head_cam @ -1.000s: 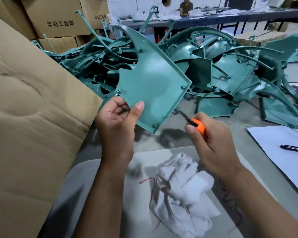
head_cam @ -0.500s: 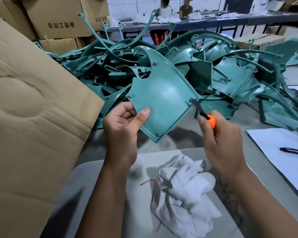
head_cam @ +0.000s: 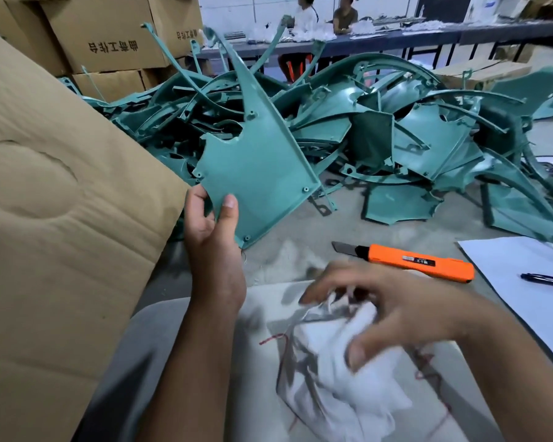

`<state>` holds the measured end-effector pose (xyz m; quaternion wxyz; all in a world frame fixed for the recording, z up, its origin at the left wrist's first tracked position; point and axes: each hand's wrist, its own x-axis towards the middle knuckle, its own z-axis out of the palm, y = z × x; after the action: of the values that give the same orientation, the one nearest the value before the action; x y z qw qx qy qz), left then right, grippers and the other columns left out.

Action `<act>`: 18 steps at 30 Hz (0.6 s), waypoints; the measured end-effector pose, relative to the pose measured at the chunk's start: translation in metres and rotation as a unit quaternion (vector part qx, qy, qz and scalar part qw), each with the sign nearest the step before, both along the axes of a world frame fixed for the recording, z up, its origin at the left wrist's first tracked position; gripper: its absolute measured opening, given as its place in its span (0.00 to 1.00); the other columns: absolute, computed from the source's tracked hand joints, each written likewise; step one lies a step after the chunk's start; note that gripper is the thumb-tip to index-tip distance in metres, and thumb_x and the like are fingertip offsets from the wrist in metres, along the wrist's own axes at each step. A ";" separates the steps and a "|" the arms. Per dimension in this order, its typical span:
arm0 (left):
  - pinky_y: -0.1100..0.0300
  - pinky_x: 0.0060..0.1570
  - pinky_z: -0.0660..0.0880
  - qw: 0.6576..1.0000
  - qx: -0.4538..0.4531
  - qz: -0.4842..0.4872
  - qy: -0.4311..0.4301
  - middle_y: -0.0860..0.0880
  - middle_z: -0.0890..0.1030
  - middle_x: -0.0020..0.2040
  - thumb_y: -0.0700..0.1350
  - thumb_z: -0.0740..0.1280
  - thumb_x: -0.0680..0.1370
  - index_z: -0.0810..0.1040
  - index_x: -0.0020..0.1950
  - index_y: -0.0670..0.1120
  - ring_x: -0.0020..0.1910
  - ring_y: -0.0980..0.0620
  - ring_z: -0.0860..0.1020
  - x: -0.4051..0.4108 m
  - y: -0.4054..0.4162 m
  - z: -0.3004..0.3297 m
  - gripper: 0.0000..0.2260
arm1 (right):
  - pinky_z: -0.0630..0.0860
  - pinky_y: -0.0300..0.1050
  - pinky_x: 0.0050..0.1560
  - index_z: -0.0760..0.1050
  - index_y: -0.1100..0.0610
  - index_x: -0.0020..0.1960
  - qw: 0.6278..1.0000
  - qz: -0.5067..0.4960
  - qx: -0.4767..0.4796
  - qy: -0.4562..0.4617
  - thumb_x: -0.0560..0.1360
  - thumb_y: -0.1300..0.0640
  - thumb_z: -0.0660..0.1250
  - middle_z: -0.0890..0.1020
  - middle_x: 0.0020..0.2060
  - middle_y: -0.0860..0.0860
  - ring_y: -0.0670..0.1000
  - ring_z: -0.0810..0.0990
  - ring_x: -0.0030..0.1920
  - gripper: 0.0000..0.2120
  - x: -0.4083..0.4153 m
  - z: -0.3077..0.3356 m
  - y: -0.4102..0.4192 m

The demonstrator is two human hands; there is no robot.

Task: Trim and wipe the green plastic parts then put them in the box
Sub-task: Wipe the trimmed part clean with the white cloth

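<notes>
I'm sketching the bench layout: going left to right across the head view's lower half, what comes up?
Cardboard box flap → left hand gripping the green part → white cloth → orange utility knife → black pen.

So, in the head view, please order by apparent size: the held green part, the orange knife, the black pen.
1. Held green part, though nearness to the camera enlarges it.
2. Orange knife.
3. Black pen, partly cut off by the frame edge.

Matt green plastic part (head_cam: 262,173); crumpled white cloth (head_cam: 336,387).
</notes>
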<state>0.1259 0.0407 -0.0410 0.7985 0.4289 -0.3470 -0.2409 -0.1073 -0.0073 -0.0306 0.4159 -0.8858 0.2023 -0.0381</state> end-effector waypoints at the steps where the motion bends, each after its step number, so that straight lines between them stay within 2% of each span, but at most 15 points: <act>1: 0.35 0.67 0.74 1.000 0.001 0.007 0.005 0.43 0.83 0.63 0.40 0.62 0.83 0.76 0.61 0.50 0.64 0.39 0.80 0.000 -0.001 0.000 0.09 | 0.71 0.46 0.68 0.75 0.33 0.67 0.997 0.054 -0.002 0.051 0.64 0.37 0.82 0.76 0.65 0.37 0.43 0.73 0.69 0.34 0.002 -0.003 0.002; 2: 0.34 0.68 0.73 1.000 0.001 0.011 0.009 0.43 0.83 0.63 0.40 0.62 0.83 0.76 0.61 0.50 0.64 0.39 0.80 0.000 -0.001 0.000 0.09 | 0.69 0.42 0.69 0.74 0.32 0.67 0.993 0.076 -0.015 0.084 0.63 0.38 0.83 0.74 0.64 0.36 0.41 0.70 0.70 0.35 0.006 -0.006 0.006; 4: 0.34 0.67 0.73 1.000 0.001 0.012 0.012 0.43 0.83 0.62 0.40 0.62 0.82 0.77 0.60 0.51 0.63 0.41 0.81 0.000 -0.002 0.000 0.10 | 0.67 0.34 0.58 0.77 0.34 0.60 0.993 0.060 -0.059 0.087 0.63 0.41 0.84 0.73 0.58 0.36 0.39 0.70 0.64 0.28 0.013 -0.010 0.011; 6: 0.36 0.66 0.76 1.000 0.000 0.004 0.015 0.44 0.84 0.61 0.36 0.64 0.80 0.77 0.59 0.52 0.61 0.43 0.82 -0.001 -0.001 0.001 0.13 | 0.67 0.34 0.48 0.79 0.44 0.48 0.994 0.024 -0.103 0.030 0.67 0.46 0.83 0.75 0.51 0.41 0.42 0.73 0.57 0.16 0.019 -0.013 0.013; 8: 0.38 0.65 0.76 1.000 -0.001 -0.006 0.025 0.44 0.84 0.60 0.31 0.67 0.74 0.76 0.59 0.51 0.59 0.44 0.83 -0.004 -0.001 0.002 0.19 | 0.72 0.42 0.44 0.78 0.51 0.44 0.995 -0.027 -0.069 -0.060 0.74 0.53 0.80 0.78 0.43 0.46 0.45 0.78 0.48 0.10 0.020 -0.014 0.011; 10: 0.40 0.64 0.77 0.998 -0.011 -0.033 0.051 0.44 0.84 0.60 0.28 0.67 0.71 0.77 0.61 0.50 0.59 0.44 0.82 -0.008 -0.002 0.002 0.24 | 0.72 0.46 0.39 0.77 0.54 0.44 0.978 -0.140 -0.017 -0.155 0.78 0.56 0.75 0.78 0.38 0.48 0.45 0.77 0.39 0.08 0.020 -0.015 0.008; 12: 0.44 0.63 0.78 0.993 -0.028 -0.078 0.088 0.47 0.85 0.60 0.25 0.65 0.72 0.77 0.63 0.48 0.61 0.45 0.83 -0.014 -0.004 0.001 0.25 | 0.71 0.39 0.33 0.76 0.53 0.45 0.931 -0.280 0.042 -0.229 0.79 0.57 0.74 0.76 0.34 0.46 0.45 0.73 0.34 0.08 0.022 -0.017 0.003; 14: 0.47 0.59 0.80 0.987 -0.031 -0.115 0.111 0.47 0.85 0.59 0.25 0.64 0.76 0.77 0.64 0.46 0.60 0.46 0.83 -0.024 -0.004 0.000 0.23 | 0.73 0.38 0.32 0.76 0.56 0.47 0.877 -0.375 0.118 -0.276 0.78 0.59 0.74 0.79 0.35 0.48 0.47 0.75 0.33 0.07 0.023 -0.022 -0.001; 16: 0.49 0.57 0.81 0.985 -0.025 -0.137 0.104 0.43 0.85 0.60 0.26 0.65 0.77 0.76 0.66 0.44 0.59 0.44 0.84 -0.037 -0.004 -0.003 0.21 | 0.77 0.42 0.33 0.78 0.56 0.51 0.849 -0.417 0.164 -0.280 0.79 0.61 0.73 0.84 0.40 0.53 0.49 0.80 0.35 0.05 0.025 -0.024 -0.001; 18: 0.43 0.61 0.79 0.984 -0.029 -0.155 0.079 0.40 0.84 0.61 0.28 0.67 0.76 0.78 0.64 0.45 0.61 0.39 0.83 -0.050 -0.005 -0.008 0.20 | 0.84 0.48 0.41 0.79 0.56 0.54 0.839 -0.410 0.204 -0.294 0.80 0.63 0.71 0.86 0.46 0.56 0.52 0.86 0.41 0.04 0.028 -0.027 0.000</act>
<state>0.0757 0.0355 -0.0491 0.7885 0.3263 -0.3520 -0.3846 -0.0793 -0.0073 -0.0575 0.5737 -0.5638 0.4189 -0.4213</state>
